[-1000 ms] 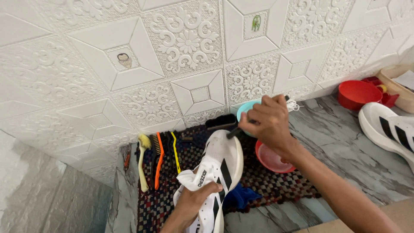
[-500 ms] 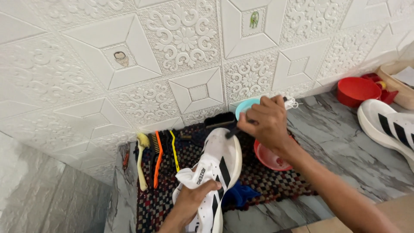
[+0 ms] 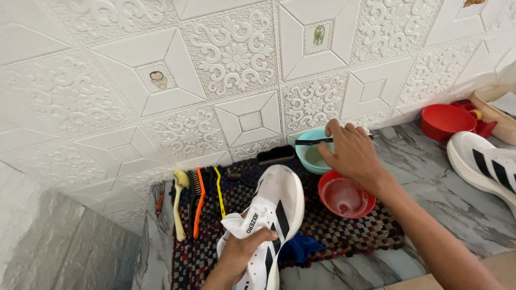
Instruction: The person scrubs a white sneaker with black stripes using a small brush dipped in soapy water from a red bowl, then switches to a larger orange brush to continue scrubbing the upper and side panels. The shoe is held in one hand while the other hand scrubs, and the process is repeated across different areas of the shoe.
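my left hand [image 3: 244, 252] grips the white shoe [image 3: 274, 215] on the woven mat [image 3: 344, 236]; my right hand [image 3: 352, 153] pinches a dark brush [image 3: 314, 142], seemingly over the teal bowl [image 3: 312, 157].

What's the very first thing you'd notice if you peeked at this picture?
A white shoe with black stripes, held up by the left hand over a checkered mat. Just above it, the right hand holds a thin dark brush across a teal bowl, with a red bowl beside it. Behind everything runs a white patterned wall.
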